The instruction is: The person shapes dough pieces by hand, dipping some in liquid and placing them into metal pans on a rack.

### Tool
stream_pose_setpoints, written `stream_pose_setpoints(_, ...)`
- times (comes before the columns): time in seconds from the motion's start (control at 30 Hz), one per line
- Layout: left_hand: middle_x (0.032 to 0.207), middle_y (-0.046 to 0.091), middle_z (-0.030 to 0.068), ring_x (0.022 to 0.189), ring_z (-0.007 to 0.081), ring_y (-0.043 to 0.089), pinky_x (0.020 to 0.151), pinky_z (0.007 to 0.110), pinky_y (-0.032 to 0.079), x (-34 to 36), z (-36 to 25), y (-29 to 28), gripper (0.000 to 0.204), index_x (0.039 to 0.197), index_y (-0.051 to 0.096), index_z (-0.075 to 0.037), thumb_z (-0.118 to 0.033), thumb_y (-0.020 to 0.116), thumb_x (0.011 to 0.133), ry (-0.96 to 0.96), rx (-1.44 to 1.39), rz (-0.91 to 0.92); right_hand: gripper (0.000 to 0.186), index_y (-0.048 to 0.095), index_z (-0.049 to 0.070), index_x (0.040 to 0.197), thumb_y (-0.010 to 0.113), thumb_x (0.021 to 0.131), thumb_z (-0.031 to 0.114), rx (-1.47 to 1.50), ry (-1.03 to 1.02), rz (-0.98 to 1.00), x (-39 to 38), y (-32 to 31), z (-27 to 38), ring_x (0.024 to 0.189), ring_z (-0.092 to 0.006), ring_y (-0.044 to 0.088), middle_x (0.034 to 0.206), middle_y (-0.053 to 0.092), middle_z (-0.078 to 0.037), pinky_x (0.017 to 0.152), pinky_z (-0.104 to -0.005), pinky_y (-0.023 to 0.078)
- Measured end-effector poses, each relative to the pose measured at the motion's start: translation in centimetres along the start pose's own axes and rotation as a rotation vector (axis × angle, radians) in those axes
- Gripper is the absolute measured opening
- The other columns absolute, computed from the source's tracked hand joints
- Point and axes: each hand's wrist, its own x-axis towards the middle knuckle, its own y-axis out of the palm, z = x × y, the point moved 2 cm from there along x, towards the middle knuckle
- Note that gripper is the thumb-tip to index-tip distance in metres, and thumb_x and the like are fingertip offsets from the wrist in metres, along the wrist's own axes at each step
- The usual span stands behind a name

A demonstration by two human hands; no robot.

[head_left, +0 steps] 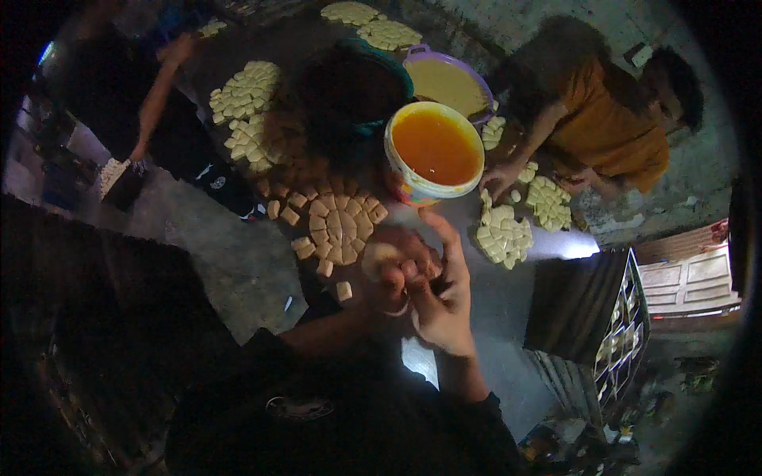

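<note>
My two hands meet in the middle, just in front of a white bucket (406, 184). My left hand (397, 274), blurred by motion, is curled around a pale lump that looks like a piece of dough (382, 252). My right hand (447, 305) presses its thumb and bent fingers against the left one, while its index finger points up toward the bucket; what it pinches is hidden. Left of the hands lies a cluster of cut brown dough pieces (340, 226), with several loose ones around its near side. Inside the bucket is orange liquid (436, 147).
Behind the bucket stand a purple basin (479, 77) of yellow filling and a dark green basin (403, 75). Pale cut dough (248, 91) lies left, more (505, 236) right. A co-worker in an orange shirt (615, 119) handles dough at right; another person (119, 95) is at left.
</note>
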Motion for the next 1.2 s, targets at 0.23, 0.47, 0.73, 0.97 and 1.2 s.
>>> stream_pose_setpoints(0.23,0.143,0.029,0.0106,0.127,0.0211,0.040,0.106,0.040,0.038,6.2,-3.5,-6.3,0.093,0.155,0.013,-0.012,-0.021,0.073,0.085,-0.280,0.347,-0.150,0.029,0.063,0.005,0.122,0.064,0.095,0.013,-0.328,0.160,-0.191,17.2,-2.0,-1.8,0.094,-0.0117,0.062,0.106,0.067,-0.007,0.083,-0.0264,0.051)
stream_pose_setpoints(0.47,0.116,0.059,0.0054,0.103,0.0155,0.056,0.092,0.033,0.046,8.3,-6.9,-11.7,0.036,0.132,0.046,-0.010,-0.017,0.055,0.098,-0.550,0.529,-0.235,0.041,0.037,0.012,0.143,0.035,0.102,0.011,-0.392,0.520,-0.210,30.8,-7.9,-7.7,0.067,-0.0139,0.053,0.085,0.055,-0.007,0.064,-0.0250,0.050)
stream_pose_setpoints(0.73,0.106,0.063,0.0066,0.094,0.0146,0.060,0.085,0.030,0.049,9.5,-7.4,-13.0,0.023,0.122,0.055,-0.008,-0.019,0.051,0.102,-0.530,0.523,-0.290,0.035,0.047,0.005,0.131,0.037,0.099,0.011,-0.485,0.501,-0.332,30.6,-7.4,-8.6,0.070,-0.0136,0.058,0.095,0.059,-0.011,0.059,-0.0269,0.049)
stream_pose_setpoints(0.97,0.113,0.064,0.0090,0.102,0.0177,0.061,0.092,0.032,0.047,9.4,-6.9,-10.5,0.039,0.131,0.052,-0.003,-0.031,0.040,0.106,-0.587,0.113,-0.314,0.032,0.041,0.012,0.130,0.047,0.100,0.005,0.172,0.303,-0.225,17.8,-0.8,-3.7,0.101,-0.0199,0.063,0.115,0.059,-0.014,0.089,-0.0383,0.054)
stream_pose_setpoints(1.2,0.130,0.055,0.0117,0.122,0.0235,0.053,0.105,0.037,0.041,6.9,-6.8,-5.4,0.051,0.134,0.047,0.000,-0.040,0.043,0.104,-0.621,0.075,-0.182,0.024,0.047,0.002,0.121,0.054,0.098,0.002,-0.012,0.002,-0.117,8.7,-0.3,-0.7,0.096,-0.0214,0.068,0.111,0.066,-0.017,0.083,-0.0330,0.058)
